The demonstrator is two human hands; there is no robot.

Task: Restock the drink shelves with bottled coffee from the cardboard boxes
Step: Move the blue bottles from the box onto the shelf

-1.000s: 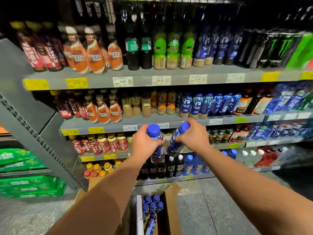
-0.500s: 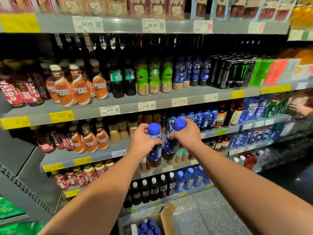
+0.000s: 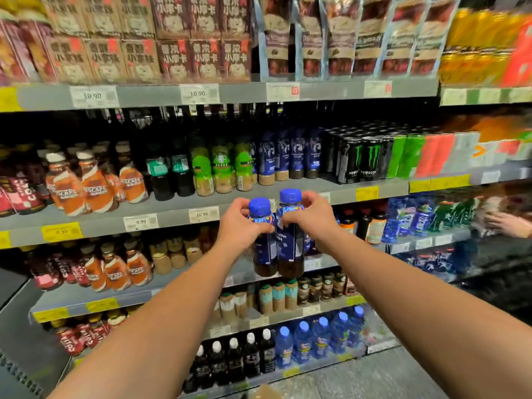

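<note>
My left hand [image 3: 240, 224] grips one blue-capped, blue-labelled coffee bottle [image 3: 263, 246] near its neck. Beside it, my right hand [image 3: 309, 217] grips a second bottle of the same kind [image 3: 290, 249]. The two bottles stand upright and touch each other, held in the air in front of the grey shelf edge [image 3: 178, 216]. A row of matching blue-labelled bottles [image 3: 288, 156] stands on that shelf, just above and behind the hands. A corner of the cardboard box [image 3: 266, 393] shows at the bottom edge.
Orange coffee bottles [image 3: 92, 185], green-labelled bottles [image 3: 221, 171] and black energy cans [image 3: 362, 159] fill the same shelf. Lower shelves hold more bottles, among them blue-capped ones [image 3: 319, 338]. Cartons and pouches line the top shelf. Another person's hand [image 3: 506, 224] reaches in at the right.
Both hands have risen with the two bottles from the lower shelves to the level of the shelf with matching blue bottles. The view tilted up, and the box has almost left the frame.
</note>
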